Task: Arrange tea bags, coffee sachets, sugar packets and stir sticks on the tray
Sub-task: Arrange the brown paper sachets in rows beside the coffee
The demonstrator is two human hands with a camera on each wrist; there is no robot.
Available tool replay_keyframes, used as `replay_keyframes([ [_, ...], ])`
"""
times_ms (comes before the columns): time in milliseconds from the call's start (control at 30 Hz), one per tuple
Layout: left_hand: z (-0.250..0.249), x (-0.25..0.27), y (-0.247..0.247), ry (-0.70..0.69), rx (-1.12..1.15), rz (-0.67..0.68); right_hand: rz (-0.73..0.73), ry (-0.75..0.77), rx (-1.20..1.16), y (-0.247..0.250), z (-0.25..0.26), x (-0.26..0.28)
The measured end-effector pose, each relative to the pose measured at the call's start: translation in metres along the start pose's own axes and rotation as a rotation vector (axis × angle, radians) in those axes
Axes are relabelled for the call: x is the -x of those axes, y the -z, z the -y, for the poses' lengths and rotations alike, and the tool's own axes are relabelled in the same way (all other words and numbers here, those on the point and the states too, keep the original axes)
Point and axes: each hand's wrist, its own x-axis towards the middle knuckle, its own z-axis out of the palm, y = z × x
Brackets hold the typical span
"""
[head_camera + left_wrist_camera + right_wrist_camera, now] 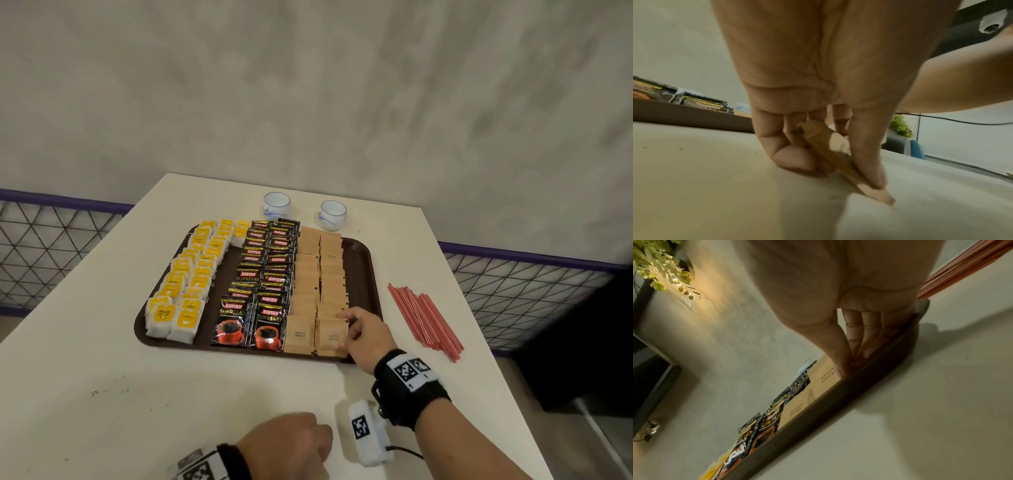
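Now the brown tray (371, 270) carries tea bags (185, 284) at its left, coffee sachets (265, 284) mid-tray and sugar packets (318, 284) at its right. Off the tray's right rim lie the stir sticks (424, 320), long axes running near to far, closest to the right hand (363, 334), which pinches the nearest packet. Below the tray's near rim, the left hand (291, 442) clutches spare packets (830, 152).

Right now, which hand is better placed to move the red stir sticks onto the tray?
Probably the right hand: the stir sticks lie just right of the tray it is working at. The left hand is farther away and grips brown packets.
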Motion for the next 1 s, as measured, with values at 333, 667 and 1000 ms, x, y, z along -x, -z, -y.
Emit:
replay_keyframes([
  [333, 0.034, 0.013, 0.050, 0.317, 0.834, -0.402, -0.037, -0.027, 0.046, 0.005, 0.001, 0.010],
  [667, 0.054, 0.002, 0.071, 0.388, 1.053, -0.625, -0.050, -0.046, 0.082, 0.009, 0.011, 0.018],
  [1000, 0.070, -0.016, 0.085, 0.399, 0.782, -0.641, -0.030, -0.148, 0.185, 0.002, 0.023, 0.021],
])
